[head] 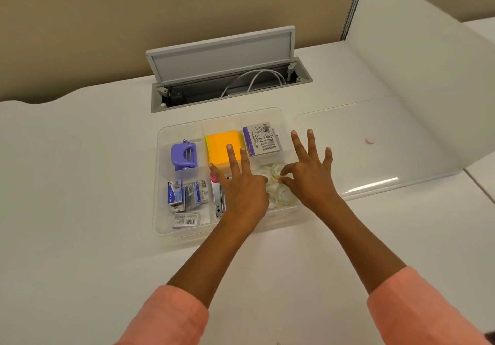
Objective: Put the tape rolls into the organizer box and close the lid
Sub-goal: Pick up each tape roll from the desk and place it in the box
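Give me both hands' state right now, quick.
Left hand: open, fingers spread, holding nothing, resting over the clear plastic organizer box.
Right hand: fingers spread, thumb and forefinger pinching a clear tape roll in the box's front right compartment.

The clear plastic organizer box (pixel 160 184), shallow and split by dividers into compartments, sits open on the white tabletop (pixel 80 170). Several small rolls of clear tape (pixel 285 197) with pale cores lie bunched together in its near right compartment, some flat, some overlapping. The transparent flat lid (pixel 375 151) lies off the box, just beside its right edge.
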Demonstrator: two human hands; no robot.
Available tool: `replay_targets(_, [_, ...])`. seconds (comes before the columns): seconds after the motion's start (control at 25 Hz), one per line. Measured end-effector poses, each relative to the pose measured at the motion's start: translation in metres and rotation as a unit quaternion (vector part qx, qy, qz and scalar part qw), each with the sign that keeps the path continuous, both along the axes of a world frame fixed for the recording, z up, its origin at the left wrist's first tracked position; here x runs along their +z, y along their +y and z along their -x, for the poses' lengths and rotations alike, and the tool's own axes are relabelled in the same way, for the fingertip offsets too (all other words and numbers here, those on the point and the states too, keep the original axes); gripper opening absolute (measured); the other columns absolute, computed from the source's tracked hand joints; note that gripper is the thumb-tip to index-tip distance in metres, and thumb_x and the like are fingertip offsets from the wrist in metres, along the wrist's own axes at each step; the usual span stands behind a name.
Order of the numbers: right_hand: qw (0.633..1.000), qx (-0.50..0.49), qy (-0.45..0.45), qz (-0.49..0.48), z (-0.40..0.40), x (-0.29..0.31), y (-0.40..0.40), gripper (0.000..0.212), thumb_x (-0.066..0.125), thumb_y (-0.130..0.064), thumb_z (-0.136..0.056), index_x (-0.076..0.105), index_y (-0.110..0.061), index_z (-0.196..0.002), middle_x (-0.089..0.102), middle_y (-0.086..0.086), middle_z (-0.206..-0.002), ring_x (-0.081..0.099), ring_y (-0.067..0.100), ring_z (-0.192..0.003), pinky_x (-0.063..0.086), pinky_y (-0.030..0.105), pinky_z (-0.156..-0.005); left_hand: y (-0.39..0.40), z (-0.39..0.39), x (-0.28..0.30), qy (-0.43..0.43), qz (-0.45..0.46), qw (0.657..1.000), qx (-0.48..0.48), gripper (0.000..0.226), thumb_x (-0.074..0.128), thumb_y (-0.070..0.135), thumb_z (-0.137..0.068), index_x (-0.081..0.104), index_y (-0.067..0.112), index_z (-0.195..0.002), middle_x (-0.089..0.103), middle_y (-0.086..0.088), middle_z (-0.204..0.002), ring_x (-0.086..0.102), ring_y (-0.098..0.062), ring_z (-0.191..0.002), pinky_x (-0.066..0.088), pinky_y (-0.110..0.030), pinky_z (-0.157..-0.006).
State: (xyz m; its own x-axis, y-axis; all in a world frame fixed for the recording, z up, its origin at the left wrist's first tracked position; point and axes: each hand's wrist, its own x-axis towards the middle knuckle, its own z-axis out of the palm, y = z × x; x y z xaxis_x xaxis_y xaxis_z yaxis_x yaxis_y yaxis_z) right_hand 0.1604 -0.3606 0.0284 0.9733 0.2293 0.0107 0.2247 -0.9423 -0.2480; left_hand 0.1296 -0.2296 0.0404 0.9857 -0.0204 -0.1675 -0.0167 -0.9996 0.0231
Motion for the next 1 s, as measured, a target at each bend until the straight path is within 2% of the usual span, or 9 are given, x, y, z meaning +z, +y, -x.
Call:
replay_targets(0.2, [1.0,-0.011,0.02,0.002,0.001,0.003,-0.006,0.021,0.069,-0.031,-0.079,0.064,-0.019,-0.096,0.004,0.01,-0.158,-0.009,0.034,-0.144,0.006,0.064,-0.111,-0.005,0.002,0.001,0.004,0.015,1.0,0.024,0.029,0.059,0.039,-0.086,0.06,0.032,-0.114,-0.01,-0.014,-0.156,-0.022,-0.042,-0.137,-0.012,-0.067,-0.102])
replay_targets(0.36, [0.997,-0.015,0.009,0.079,0.006,0.008,-0.01,0.02,0.073,-0.032,-0.075,0.066,-0.014,-0.083,0.002,0.011,-0.158,-0.012,0.037,-0.143,0.004,0.066,-0.111,-0.006,0.001,0.002,-0.005,0.023,1.0,0.021,0.03,0.063,0.033,-0.084,0.058,0.029,-0.114,-0.007,-0.017,-0.156,-0.022,-0.043,-0.137,-0.01,-0.069,-0.102])
replay_targets(0.48, [0.991,-0.001,0.029,0.128,0.006,0.006,-0.004,0.02,0.071,-0.031,-0.076,0.066,-0.016,-0.088,-0.002,0.008,-0.158,-0.017,0.037,-0.142,0.001,0.069,-0.111,-0.007,0.004,0.003,-0.035,0.052,0.998,-0.003,0.023,0.066,0.028,-0.082,0.061,0.027,-0.105,-0.006,-0.015,-0.156,-0.023,-0.04,-0.137,-0.009,-0.069,-0.106])
replay_targets(0.6, [0.992,-0.024,0.068,0.108,0.003,0.002,-0.002,0.03,0.069,-0.036,-0.078,0.065,-0.017,-0.1,-0.001,0.006,-0.159,-0.018,0.034,-0.142,0.001,0.069,-0.108,-0.005,0.006,0.006,-0.028,0.074,0.997,-0.009,0.011,0.066,0.028,-0.083,0.068,0.026,-0.094,-0.001,-0.011,-0.157,-0.022,-0.035,-0.139,-0.01,-0.064,-0.109])
replay_targets(0.68, [0.99,-0.037,0.09,0.103,0.005,0.002,-0.003,0.03,0.069,-0.041,-0.076,0.067,-0.017,-0.093,-0.003,0.006,-0.158,-0.017,0.033,-0.143,0.002,0.068,-0.108,-0.004,0.006,0.008,-0.02,0.079,0.997,-0.002,0.01,0.066,0.027,-0.082,0.07,0.025,-0.091,0.001,-0.01,-0.157,-0.021,-0.034,-0.139,-0.011,-0.063,-0.109])
replay_targets(0.76, [0.989,-0.039,0.085,0.111,0.009,0.004,-0.001,0.025,0.071,-0.038,-0.075,0.067,-0.015,-0.086,-0.004,0.008,-0.158,-0.017,0.033,-0.143,0.006,0.067,-0.11,-0.003,0.007,0.009,-0.018,0.082,0.996,-0.002,0.009,0.067,0.026,-0.082,0.071,0.024,-0.09,0.003,-0.009,-0.157,-0.02,-0.034,-0.14,-0.01,-0.063,-0.109])
replay_targets(0.88, [0.994,-0.055,0.061,0.069,0.015,0.008,0.0,0.02,0.069,-0.031,-0.078,0.066,-0.011,-0.084,-0.004,0.01,-0.158,-0.015,0.031,-0.144,0.014,0.063,-0.111,-0.002,0.006,0.008,-0.017,0.084,0.996,0.004,0.01,0.068,0.024,-0.081,0.07,0.022,-0.09,0.003,-0.009,-0.157,-0.017,-0.033,-0.141,-0.008,-0.063,-0.11])
replay_targets(1.0, [0.996,-0.055,0.047,0.044,0.018,0.016,0.0,0.021,0.068,-0.031,-0.078,0.065,-0.01,-0.083,-0.004,0.01,-0.158,-0.014,0.031,-0.144,0.014,0.061,-0.111,-0.003,0.006,0.009,-0.003,0.079,0.997,0.013,0.012,0.067,0.024,-0.082,0.069,0.023,-0.094,0.002,-0.008,-0.157,-0.016,-0.033,-0.141,-0.008,-0.062,-0.109])
